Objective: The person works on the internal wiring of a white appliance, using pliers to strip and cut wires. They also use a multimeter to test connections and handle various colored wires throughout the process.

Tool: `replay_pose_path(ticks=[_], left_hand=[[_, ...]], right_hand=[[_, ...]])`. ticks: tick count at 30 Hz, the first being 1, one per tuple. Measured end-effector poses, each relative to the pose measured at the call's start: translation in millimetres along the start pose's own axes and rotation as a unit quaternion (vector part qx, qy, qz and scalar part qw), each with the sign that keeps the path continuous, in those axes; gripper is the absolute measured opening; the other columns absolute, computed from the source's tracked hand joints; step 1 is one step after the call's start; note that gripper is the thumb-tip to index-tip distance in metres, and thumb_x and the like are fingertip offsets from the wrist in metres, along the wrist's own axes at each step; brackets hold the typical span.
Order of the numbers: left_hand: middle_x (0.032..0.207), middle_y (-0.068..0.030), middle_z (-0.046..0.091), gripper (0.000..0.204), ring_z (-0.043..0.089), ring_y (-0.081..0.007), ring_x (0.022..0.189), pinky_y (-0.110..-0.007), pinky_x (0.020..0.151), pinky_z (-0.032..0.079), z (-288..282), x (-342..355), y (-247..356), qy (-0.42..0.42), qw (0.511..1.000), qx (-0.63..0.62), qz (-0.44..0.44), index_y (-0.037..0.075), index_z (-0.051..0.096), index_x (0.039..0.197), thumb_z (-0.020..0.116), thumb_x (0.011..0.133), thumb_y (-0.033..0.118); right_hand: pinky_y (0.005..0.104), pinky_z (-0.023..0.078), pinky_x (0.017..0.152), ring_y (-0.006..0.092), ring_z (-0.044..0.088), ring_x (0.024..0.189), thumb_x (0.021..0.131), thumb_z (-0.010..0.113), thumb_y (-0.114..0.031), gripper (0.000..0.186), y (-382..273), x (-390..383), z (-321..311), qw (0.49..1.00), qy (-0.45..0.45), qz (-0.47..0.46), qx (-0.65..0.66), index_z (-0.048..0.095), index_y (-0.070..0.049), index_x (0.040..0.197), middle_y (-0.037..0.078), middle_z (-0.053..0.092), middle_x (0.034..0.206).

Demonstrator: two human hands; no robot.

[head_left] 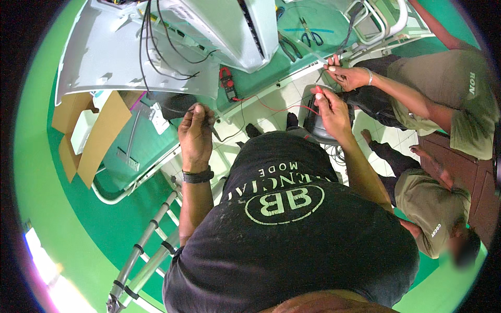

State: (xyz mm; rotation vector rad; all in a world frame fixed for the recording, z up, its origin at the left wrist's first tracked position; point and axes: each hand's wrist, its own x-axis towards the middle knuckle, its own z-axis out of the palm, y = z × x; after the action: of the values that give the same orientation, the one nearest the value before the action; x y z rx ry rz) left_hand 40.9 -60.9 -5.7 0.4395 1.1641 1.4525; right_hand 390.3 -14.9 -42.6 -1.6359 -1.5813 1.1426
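Meter (227,81), red and dark, lies on the far table (292,73) by its near edge, between the two hands and a bit beyond them. Long axis runs roughly near-far, slight slant. Left hand (195,140) is clearly the nearer one, just left and near of it; right hand (335,112) is well off to the right. Left thumb and fingers are pinched together on something thin and dark; can't tell if black probe, cable or both, though the black lead (243,122) loops from the meter towards this hand. Right hand grips a red probe (319,89) between thumb and fingers, red lead (276,110) trailing left to the meter. Cables (141,47), black, hang from the white casing (229,36) on the far left, loose ends just beyond the left hand. Key relation, my read: red probe sits right, cable ends sit left and far, so the right hand likely has to cross leftward over the meter, while the left is about in place. Co-worker's hand (349,76) is close on the right hand's far side, so bumping seems possible.
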Motion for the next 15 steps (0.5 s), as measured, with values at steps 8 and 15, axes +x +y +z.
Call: replay_pose_path(ticks=[8, 15], left_hand=[[0.092, -0.0046, 0.065, 0.020, 0.058, -0.0143, 0.080, -0.026, 0.071, 0.046, 5.4, -5.9, -1.1, 0.021, 1.000, 0.001, 0.007, 0.005, 0.065, 0.108, 0.068, 0.100, 0.023], [0.092, -0.0051, 0.066, 0.019, 0.058, -0.0144, 0.079, -0.026, 0.070, 0.045, 3.1, -4.6, -1.5, 0.022, 1.000, -0.004, 0.006, 0.004, 0.066, 0.108, 0.067, 0.100, 0.022]], right_hand=[[0.0384, 0.052, 0.079, 0.0273, 0.069, 0.083, 0.105, 0.051, -0.036, 0.038, 12.2, 6.9, 2.7, 1.000, -0.010, 0.000, -0.011, 0.068, -0.005, 0.120, 0.016, 0.071, 0.091], [0.0398, 0.051, 0.075, 0.0272, 0.066, 0.077, 0.105, 0.050, -0.041, 0.041, 9.6, 9.1, 2.5, 1.000, -0.017, -0.004, -0.019, 0.068, -0.006, 0.118, 0.013, 0.066, 0.081]])
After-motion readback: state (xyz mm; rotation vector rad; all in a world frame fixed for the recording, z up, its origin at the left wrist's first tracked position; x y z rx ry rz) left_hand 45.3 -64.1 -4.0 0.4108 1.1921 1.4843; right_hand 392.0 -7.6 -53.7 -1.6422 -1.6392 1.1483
